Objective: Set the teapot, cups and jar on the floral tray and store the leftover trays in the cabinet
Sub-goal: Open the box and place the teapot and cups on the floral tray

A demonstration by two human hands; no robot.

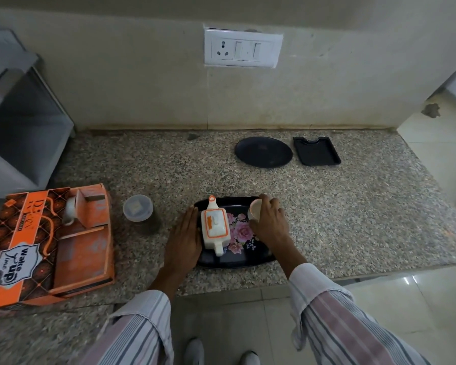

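The black floral tray (244, 255) lies near the counter's front edge. A white rectangular teapot with orange trim (213, 227) stands on its left half. My left hand (183, 239) rests flat beside the teapot on the tray's left edge, fingers extended, holding nothing. My right hand (270, 221) is closed around a small white cup (255, 209) at the tray's far right corner. Another white cup (70, 210) sits inside the open orange box (50, 243). A clear-lidded jar (140, 213) stands on the counter left of the tray.
A round black plate-like tray (263, 152) and a small rectangular black tray (316, 150) lie at the back right of the granite counter (353, 219). A white appliance (19, 122) occupies the back left. A wall socket (244, 50) is above. Tiled floor lies to the right.
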